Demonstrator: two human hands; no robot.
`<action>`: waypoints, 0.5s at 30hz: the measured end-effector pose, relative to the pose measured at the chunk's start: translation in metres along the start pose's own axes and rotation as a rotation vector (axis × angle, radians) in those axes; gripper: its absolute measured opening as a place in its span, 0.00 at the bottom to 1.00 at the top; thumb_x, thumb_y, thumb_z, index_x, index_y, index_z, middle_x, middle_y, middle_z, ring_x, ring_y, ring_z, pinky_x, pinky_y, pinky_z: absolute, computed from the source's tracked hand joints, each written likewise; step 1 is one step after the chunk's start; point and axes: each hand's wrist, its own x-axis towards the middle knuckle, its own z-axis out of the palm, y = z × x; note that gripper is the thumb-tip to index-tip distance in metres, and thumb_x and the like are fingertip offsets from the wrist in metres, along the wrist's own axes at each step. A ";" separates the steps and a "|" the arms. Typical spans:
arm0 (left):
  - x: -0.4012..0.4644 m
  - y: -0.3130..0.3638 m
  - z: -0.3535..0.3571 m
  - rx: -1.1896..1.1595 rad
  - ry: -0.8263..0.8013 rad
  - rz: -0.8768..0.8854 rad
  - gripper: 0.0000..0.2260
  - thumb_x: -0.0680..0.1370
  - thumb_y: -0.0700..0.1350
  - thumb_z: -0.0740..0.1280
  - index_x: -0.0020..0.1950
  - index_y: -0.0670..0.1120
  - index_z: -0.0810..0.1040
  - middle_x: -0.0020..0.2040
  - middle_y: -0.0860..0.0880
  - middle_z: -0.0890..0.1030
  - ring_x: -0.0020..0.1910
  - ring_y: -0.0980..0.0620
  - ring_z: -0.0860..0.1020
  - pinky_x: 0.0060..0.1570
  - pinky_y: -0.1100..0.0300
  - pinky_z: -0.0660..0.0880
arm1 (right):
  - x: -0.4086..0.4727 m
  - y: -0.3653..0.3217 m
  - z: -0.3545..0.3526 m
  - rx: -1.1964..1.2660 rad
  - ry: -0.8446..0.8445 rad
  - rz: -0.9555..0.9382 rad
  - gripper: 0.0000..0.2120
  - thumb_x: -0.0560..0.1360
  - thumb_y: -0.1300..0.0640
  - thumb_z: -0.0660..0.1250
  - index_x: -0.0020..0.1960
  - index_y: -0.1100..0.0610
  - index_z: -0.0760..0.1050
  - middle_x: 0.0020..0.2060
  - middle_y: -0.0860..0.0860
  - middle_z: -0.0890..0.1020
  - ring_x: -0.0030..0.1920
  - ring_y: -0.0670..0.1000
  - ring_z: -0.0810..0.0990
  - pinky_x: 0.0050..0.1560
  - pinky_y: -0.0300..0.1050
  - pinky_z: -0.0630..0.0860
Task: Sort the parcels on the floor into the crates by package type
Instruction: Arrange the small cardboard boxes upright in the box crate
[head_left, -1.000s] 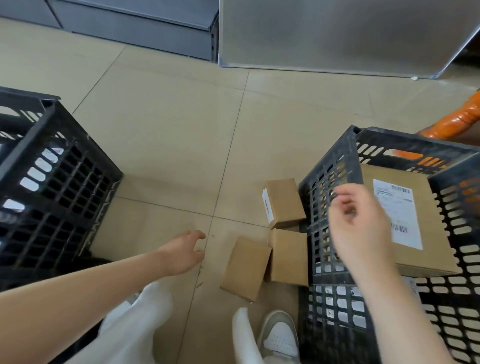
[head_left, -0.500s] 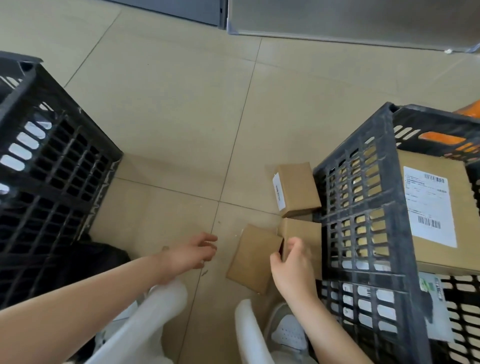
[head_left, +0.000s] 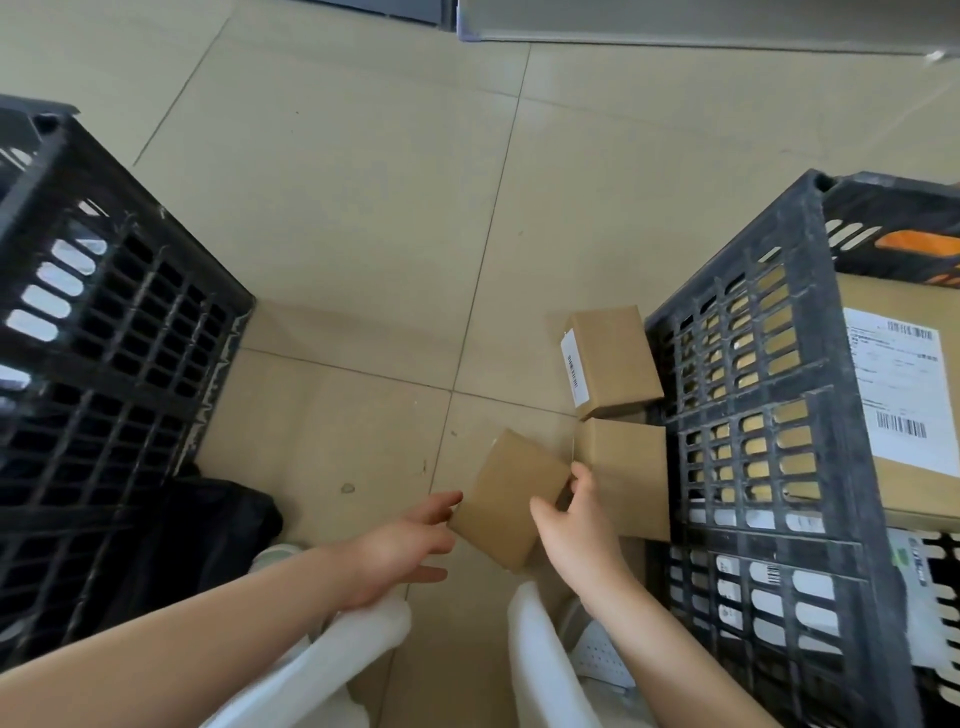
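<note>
Gripping a small plain cardboard box (head_left: 511, 496) at its right edge, the right hand (head_left: 576, 530) has thumb and fingers curled round the box's corner, near 6 o'clock of the view. This box sits tilted, its lower left corner touching the fingertips of the left hand (head_left: 400, 551), which reaches in from 7 o'clock with fingers straight and spread, holding nothing.

Just beside the held box, toward 3 o'clock of it, a second plain box (head_left: 623, 467) lies flat on the tiled floor (head_left: 363, 234), its right side against the wall of the right crate (head_left: 779, 467). At 12 o'clock of that second box lies a third small box (head_left: 615, 358) with a white barcode label on its left face; it also rests close against the right crate's wall. Whether the second and third boxes touch each other I cannot tell.

The right crate, black slatted plastic, fills the 3 o'clock side. Inside it lies a large cardboard parcel (head_left: 862, 405) bearing a white shipping label with barcodes. Below that parcel, toward 5 o'clock, a paler package with a green mark shows through the slats, too hidden to describe.

The left crate (head_left: 104, 364), also black slatted plastic, stands at 9 o'clock, well apart from the three small boxes. A dark bag-like shape (head_left: 208, 530) lies at its foot. White trouser legs (head_left: 343, 654) and a white shoe (head_left: 602, 660) show at 6 o'clock.
</note>
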 end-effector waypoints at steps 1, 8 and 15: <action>0.001 -0.001 0.000 0.000 0.004 0.000 0.28 0.80 0.37 0.61 0.76 0.57 0.62 0.71 0.53 0.67 0.67 0.52 0.72 0.57 0.60 0.77 | -0.001 0.000 0.001 0.001 -0.032 0.001 0.38 0.79 0.55 0.65 0.81 0.51 0.48 0.75 0.51 0.66 0.67 0.52 0.74 0.63 0.45 0.73; 0.003 -0.004 -0.005 0.002 0.023 0.024 0.27 0.79 0.35 0.62 0.75 0.56 0.65 0.69 0.51 0.71 0.62 0.53 0.76 0.58 0.62 0.76 | 0.006 0.004 0.003 -0.073 -0.061 -0.088 0.36 0.80 0.54 0.65 0.81 0.44 0.49 0.67 0.48 0.72 0.54 0.47 0.79 0.40 0.31 0.71; 0.006 0.002 -0.010 -0.167 0.061 -0.072 0.24 0.80 0.37 0.63 0.74 0.52 0.65 0.70 0.46 0.69 0.59 0.46 0.79 0.52 0.58 0.79 | 0.004 -0.001 0.004 -0.300 -0.024 -0.205 0.34 0.79 0.54 0.66 0.80 0.50 0.52 0.78 0.52 0.59 0.73 0.53 0.67 0.65 0.42 0.68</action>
